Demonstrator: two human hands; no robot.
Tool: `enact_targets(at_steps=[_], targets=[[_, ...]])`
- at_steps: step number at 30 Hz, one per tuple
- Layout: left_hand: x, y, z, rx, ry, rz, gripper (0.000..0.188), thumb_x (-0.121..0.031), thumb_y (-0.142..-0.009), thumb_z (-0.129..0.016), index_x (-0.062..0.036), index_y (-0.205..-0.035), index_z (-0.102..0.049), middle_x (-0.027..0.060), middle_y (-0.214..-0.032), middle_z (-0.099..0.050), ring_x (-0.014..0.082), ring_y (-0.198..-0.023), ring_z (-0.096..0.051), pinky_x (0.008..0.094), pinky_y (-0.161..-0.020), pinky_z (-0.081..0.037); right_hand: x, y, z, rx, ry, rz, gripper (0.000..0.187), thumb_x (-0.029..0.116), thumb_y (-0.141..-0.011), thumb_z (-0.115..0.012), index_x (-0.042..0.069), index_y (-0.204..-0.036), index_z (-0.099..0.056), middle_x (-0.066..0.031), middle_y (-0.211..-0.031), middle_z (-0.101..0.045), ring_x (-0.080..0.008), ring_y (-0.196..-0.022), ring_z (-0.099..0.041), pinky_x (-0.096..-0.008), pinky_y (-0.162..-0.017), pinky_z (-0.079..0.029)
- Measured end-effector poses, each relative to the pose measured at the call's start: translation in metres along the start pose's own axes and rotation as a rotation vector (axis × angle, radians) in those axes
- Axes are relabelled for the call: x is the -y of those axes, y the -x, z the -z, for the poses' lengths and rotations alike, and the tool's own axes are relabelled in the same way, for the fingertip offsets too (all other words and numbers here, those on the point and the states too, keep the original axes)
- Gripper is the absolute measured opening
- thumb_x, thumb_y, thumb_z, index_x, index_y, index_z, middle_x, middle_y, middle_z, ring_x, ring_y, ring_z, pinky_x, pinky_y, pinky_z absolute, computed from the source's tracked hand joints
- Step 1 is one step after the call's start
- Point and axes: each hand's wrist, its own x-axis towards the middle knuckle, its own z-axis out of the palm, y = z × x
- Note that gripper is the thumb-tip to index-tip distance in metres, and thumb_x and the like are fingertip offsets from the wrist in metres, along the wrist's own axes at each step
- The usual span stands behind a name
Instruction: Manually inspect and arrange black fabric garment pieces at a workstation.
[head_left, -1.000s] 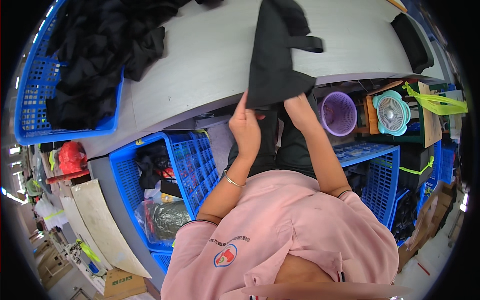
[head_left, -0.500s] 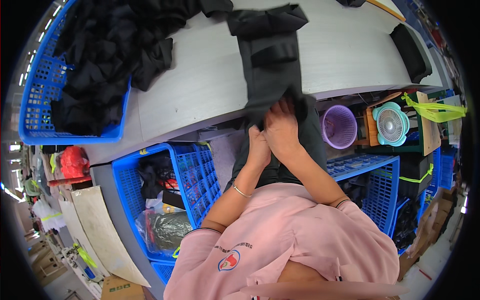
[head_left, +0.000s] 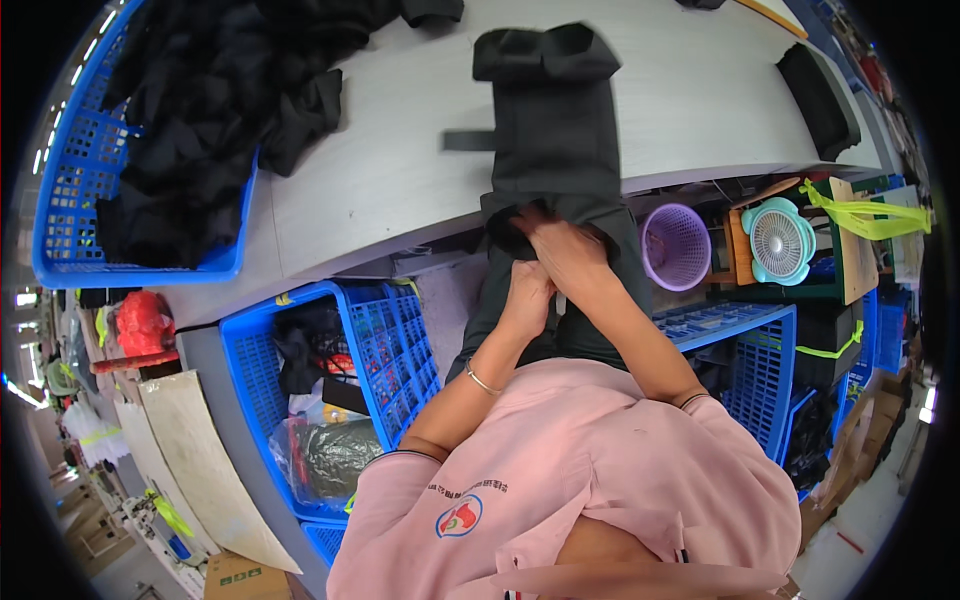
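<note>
While a blue basket (head_left: 60, 245) at the far left of the grey table (head_left: 380, 180) sits heaped with black garments (head_left: 200, 110) that spill over its rim onto the tabletop, a second blue crate (head_left: 390, 340) under the table holds dark clothes and a bagged grey-green bundle (head_left: 335, 455), and a third blue crate (head_left: 755, 370) stands to the right. Beside that one are a purple mesh bin (head_left: 675, 245), whose contents cannot be made out, and a small teal fan (head_left: 780, 240). The dark garment (head_left: 555, 130) being handled lies flat on the table, its top end folded over and its lower end hanging off the near edge. The left hand (head_left: 525, 295) is closed on the hanging fabric just below the edge; the right hand (head_left: 565, 245) grips the fabric at the table edge, fingers curled, touching the left. Half a second ago the garment lay skewed and rumpled with both hands bunched at its lower end; now it lies straighter and flatter. A second ago it was lifted, draped between raised hands.
</note>
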Motion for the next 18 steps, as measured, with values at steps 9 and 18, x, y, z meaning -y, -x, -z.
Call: enact_targets(at_steps=[9, 18], targets=[[-0.028, 0.025, 0.024, -0.124, 0.275, 0.051, 0.044, -0.022, -0.101, -0.054, -0.0049, -0.14, -0.044, 0.004, -0.123, -0.062, 0.013, -0.105, -0.06, 0.0301, -0.087, -0.053, -0.029, 0.047, -0.044, -0.23, 0.029, 0.124, 0.029, 0.038, -0.092, -0.059, 0.018, -0.113, -0.064, -0.0108, -0.093, -0.064, -0.0309, -0.091, -0.063, -0.053, -0.085, -0.044], [-0.058, 0.026, 0.005, -0.152, 0.193, 0.075, 0.045, -0.025, -0.096, -0.065, -0.0033, -0.133, -0.051, 0.0084, -0.124, -0.062, 0.019, -0.105, -0.065, 0.0323, -0.088, -0.055, -0.035, 0.113, 0.003, -0.447, -0.82, 0.238, 0.016, 0.015, -0.089, -0.065, 0.0, -0.091, -0.072, -0.0123, -0.09, -0.073, -0.023, -0.081, -0.071, -0.0307, -0.075, -0.055]])
